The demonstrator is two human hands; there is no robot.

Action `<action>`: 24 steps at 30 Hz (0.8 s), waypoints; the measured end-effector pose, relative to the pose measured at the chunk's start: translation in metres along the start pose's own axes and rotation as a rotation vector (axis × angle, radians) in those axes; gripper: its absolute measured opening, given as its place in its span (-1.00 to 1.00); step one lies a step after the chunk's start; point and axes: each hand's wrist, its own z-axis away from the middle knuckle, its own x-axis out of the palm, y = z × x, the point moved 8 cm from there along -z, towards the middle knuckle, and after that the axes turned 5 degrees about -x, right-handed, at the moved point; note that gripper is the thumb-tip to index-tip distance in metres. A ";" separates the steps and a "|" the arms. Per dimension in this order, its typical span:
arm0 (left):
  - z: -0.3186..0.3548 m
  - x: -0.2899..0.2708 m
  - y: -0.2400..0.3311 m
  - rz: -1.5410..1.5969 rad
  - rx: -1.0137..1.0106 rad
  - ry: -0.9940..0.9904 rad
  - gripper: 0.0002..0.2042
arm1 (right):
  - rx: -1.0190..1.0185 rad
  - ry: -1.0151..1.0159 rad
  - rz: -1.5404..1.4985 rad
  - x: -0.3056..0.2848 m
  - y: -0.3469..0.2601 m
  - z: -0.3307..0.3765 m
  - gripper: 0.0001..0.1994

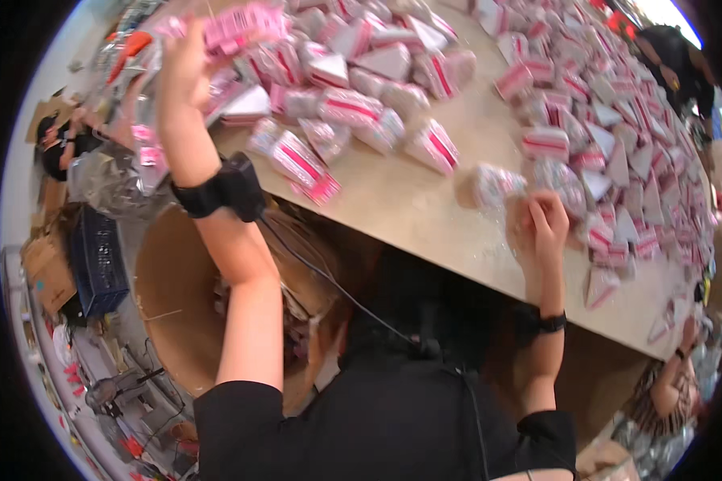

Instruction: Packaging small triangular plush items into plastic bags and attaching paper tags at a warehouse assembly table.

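My left hand (186, 76) is stretched far out to the table's upper left. Its fingers are closed on a pink packet (245, 28) with printing on it. Near the table's front edge, my right hand (545, 218) has its fingers bent together in a pinch; whatever is between them, if anything, I cannot make out. Just beside those fingers lies a clear crinkled plastic bag (497, 186). Between my hands sit several wrapped, cake-slice-shaped wedges, white with a pink stripe, such as a wedge (435, 147) and a bagged piece with a pink end (298, 160).
A large heap of similar wedges (618, 144) covers the right of the table (425, 212). Below the table's left edge stands an open cardboard box (168, 289), with a dark blue crate (100, 260) further left. Other people (670, 393) work at the right and far left.
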 end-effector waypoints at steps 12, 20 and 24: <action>0.222 0.317 -0.056 -0.389 0.811 -0.629 -0.59 | -0.319 -0.043 0.964 -0.013 -0.049 0.047 -0.69; 0.282 0.318 -0.065 -0.731 0.928 -0.884 -0.69 | -0.116 -0.581 0.671 0.029 -0.096 0.180 -0.78; 0.340 0.262 -0.072 -0.790 0.544 -1.645 -0.72 | 0.172 -0.685 0.576 0.033 -0.090 0.233 -0.68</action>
